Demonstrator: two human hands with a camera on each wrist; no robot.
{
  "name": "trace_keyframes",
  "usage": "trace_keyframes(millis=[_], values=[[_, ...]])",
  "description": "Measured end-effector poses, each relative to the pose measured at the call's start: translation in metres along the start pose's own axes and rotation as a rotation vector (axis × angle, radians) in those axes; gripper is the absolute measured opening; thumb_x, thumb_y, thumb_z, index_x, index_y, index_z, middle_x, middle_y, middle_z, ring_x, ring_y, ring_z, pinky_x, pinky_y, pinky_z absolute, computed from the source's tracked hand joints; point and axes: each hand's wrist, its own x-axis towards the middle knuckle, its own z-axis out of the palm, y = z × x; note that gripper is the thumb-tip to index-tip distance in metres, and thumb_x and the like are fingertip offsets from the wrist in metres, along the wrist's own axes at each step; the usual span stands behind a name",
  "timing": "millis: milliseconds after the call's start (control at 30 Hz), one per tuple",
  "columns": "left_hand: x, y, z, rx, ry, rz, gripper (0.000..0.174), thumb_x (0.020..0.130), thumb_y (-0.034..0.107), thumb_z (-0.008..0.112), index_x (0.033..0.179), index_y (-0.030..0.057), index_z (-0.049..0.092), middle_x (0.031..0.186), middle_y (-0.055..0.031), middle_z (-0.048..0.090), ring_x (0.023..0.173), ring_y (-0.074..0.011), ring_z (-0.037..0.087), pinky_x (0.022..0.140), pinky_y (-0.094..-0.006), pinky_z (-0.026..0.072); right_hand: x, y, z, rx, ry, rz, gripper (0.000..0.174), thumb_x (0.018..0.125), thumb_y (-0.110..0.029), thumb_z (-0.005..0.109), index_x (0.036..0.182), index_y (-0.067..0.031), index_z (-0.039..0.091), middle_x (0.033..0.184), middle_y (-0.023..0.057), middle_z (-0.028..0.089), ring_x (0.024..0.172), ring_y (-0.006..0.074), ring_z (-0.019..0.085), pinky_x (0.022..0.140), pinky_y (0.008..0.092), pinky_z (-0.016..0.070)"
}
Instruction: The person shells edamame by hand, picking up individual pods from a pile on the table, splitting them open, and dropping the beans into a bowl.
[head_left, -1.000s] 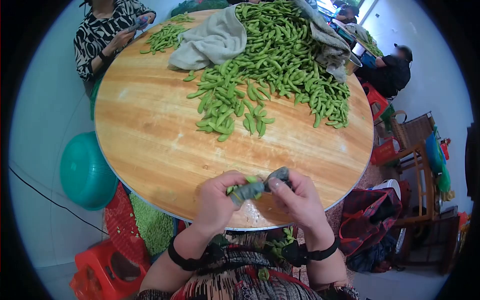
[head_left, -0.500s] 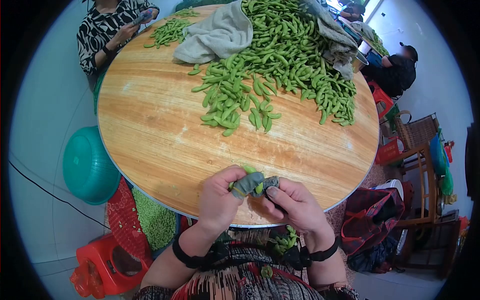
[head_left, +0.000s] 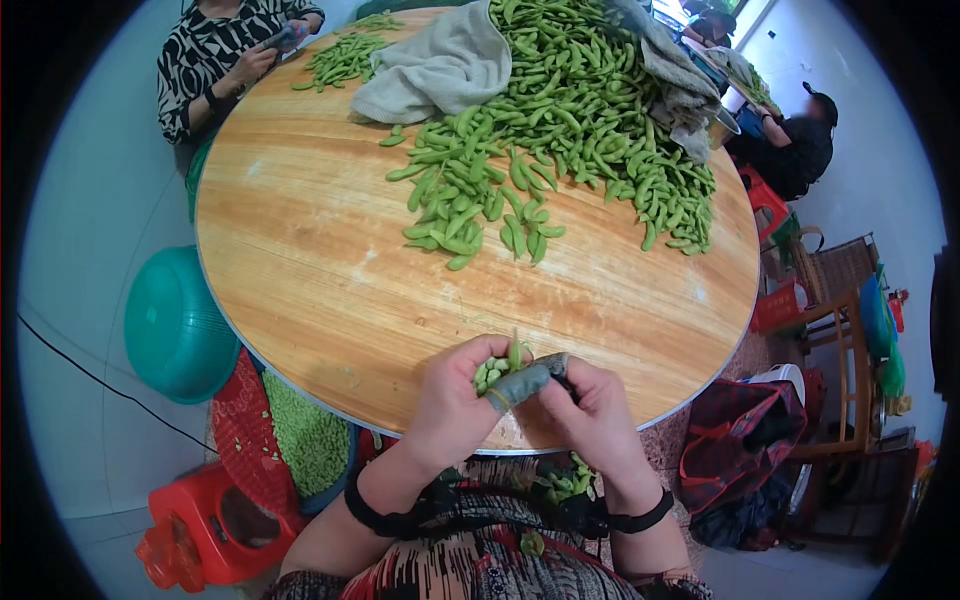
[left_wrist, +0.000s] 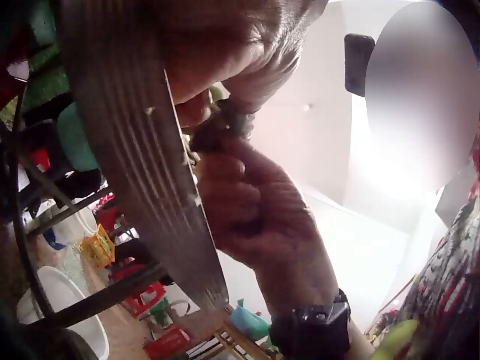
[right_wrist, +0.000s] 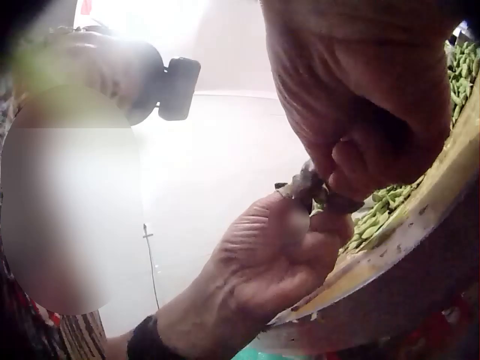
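Note:
Over the table's near edge, my left hand [head_left: 450,408] cups shelled green beans [head_left: 487,376] in its palm, with an edamame pod [head_left: 515,350] upright beside them. A grey-green finger wrap [head_left: 522,385] covers its forefinger. My right hand [head_left: 600,408], also wearing a dark finger wrap [head_left: 553,363], meets the left fingertips, fingers curled and thumb bent in at the pod. Both wrist views show the two hands together, fingers hiding most of what lies between them. Farther up the table lies a small group of edamame pods [head_left: 455,195], in front of a large heap [head_left: 570,85].
Grey cloths [head_left: 440,75] lie at the heap. Left of the round wooden table [head_left: 300,250] are a teal basin [head_left: 180,325], a container of shelled beans [head_left: 305,430] and a red stool [head_left: 215,520]. A checked bag [head_left: 740,435] stands right. A person [head_left: 225,65] sits across.
The wrapped fingers have shifted at the pod, and the left palm has turned so its shelled beans show. Both hands stay together near the table edge. The head view has tilted slightly.

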Motion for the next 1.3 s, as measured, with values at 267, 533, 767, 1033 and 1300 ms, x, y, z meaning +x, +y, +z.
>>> trace_keyframes(millis=[267, 533, 767, 1033, 1300], values=[[-0.006, 0.007, -0.011, -0.637, -0.230, -0.274, 0.030, 0.083, 0.008, 0.060, 0.112, -0.0025, 0.057, 0.076, 0.0010, 0.057, 0.056, -0.0011, 0.039, 0.048, -0.0148, 0.0277, -0.005, -0.014, -0.020, 0.490, -0.157, 0.302, 0.016, 0.091, -0.015, 0.052, 0.088, -0.0009, 0.058, 0.061, -0.0044, 0.048, 0.052, 0.0014, 0.037, 0.046, 0.0166, 0.0286], [-0.004, 0.005, -0.005, -0.236, -0.114, -0.103, 0.037, 0.084, 0.006, 0.059, 0.120, 0.0002, 0.053, 0.088, -0.0027, 0.062, 0.068, -0.0044, 0.051, 0.059, -0.0177, 0.0392, 0.005, -0.010, -0.023, 0.106, 0.038, 0.150, 0.022, 0.092, -0.021, 0.051, 0.094, -0.0002, 0.059, 0.062, -0.0045, 0.047, 0.052, 0.0015, 0.038, 0.046, 0.0176, 0.0304], [-0.001, 0.014, -0.012, 0.338, -0.222, 0.348, 0.043, 0.077, -0.002, 0.059, 0.119, 0.0046, 0.056, 0.088, -0.0121, 0.065, 0.079, -0.0195, 0.062, 0.071, -0.0257, 0.0465, 0.006, -0.011, -0.017, 0.298, -0.007, 0.190, 0.011, 0.086, -0.013, 0.060, 0.091, -0.0029, 0.058, 0.056, -0.0069, 0.042, 0.046, 0.0008, 0.034, 0.041, 0.0168, 0.0268], [-0.011, 0.004, -0.020, 0.185, -0.178, 0.485, 0.020, 0.075, 0.004, 0.066, 0.094, 0.0023, 0.057, 0.082, -0.0067, 0.062, 0.067, -0.0139, 0.058, 0.057, -0.0234, 0.0447, 0.000, -0.007, 0.002, 1.156, -0.099, 0.335, 0.007, 0.084, 0.000, 0.052, 0.090, -0.0012, 0.050, 0.054, -0.0012, 0.045, 0.038, 0.0019, 0.035, 0.032, 0.0157, 0.0258], [-0.081, 0.012, -0.091, -0.324, 0.511, 0.049, 0.016, 0.082, 0.005, 0.055, 0.097, 0.0070, 0.049, 0.086, -0.0012, 0.055, 0.074, -0.0072, 0.056, 0.064, -0.0183, 0.0466, -0.004, -0.008, -0.001, 0.858, -0.118, 0.154, 0.014, 0.077, -0.004, 0.060, 0.086, 0.0056, 0.054, 0.060, 0.0056, 0.054, 0.038, 0.0033, 0.037, 0.033, 0.0164, 0.0275]])
